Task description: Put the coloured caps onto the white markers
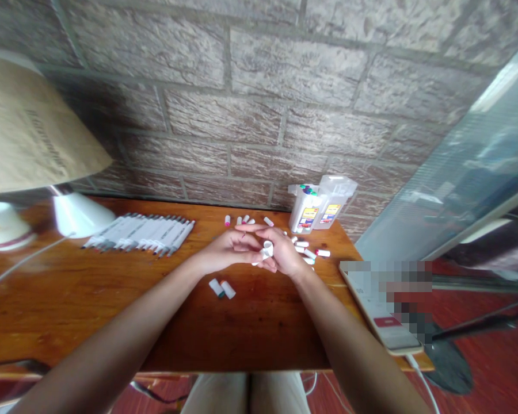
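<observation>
My left hand and my right hand meet above the middle of the wooden table. A white marker cap, its round opening facing up, sits in my right hand near the thumb. The left thumb reaches across to it, and the left fingers curl inward. A small dark tip shows by the left fingers; what it belongs to is hidden. Two loose caps lie on the table below my left hand. Several more white caps, some with coloured ends, are scattered beside and behind my right hand.
A row of white markers lies at left, beside a lamp. A clear marker case, its lid open, holds several markers near the brick wall. A phone-like device with a cable rests along the right table edge.
</observation>
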{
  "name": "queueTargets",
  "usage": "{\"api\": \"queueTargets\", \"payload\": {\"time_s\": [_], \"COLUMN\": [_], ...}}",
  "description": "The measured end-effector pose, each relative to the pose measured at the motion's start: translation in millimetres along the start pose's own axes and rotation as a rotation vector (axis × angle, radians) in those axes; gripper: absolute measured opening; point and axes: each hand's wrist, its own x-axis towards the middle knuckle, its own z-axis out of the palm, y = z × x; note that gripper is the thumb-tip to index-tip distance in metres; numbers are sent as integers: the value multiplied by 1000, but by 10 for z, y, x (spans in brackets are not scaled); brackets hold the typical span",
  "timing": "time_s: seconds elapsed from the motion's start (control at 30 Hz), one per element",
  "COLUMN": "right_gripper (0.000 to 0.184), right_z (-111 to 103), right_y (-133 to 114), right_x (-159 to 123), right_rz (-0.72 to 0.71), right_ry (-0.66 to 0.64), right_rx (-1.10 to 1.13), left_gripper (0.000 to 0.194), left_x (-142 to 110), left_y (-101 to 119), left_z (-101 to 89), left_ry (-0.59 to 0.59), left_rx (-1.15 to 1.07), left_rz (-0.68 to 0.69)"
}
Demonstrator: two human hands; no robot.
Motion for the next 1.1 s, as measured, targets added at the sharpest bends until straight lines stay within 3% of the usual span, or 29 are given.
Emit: {"api": "queueTargets", "payload": {"time_s": [0.27, 1.1], "right_gripper": [77, 87], "right_z": [-23, -19], "right_y": [1, -11], "right_x": [-31, -22], "right_rz": [21, 48], "right_ry": [-143, -135], "right_rx": [33, -79], "left_gripper": [39, 38], "left_x": [12, 19], "left_y": [-31, -51], "left_z": [-12, -55], "left_ry": [38, 26], "left_rx": [23, 93], "left_rz": [-37, -85]}}
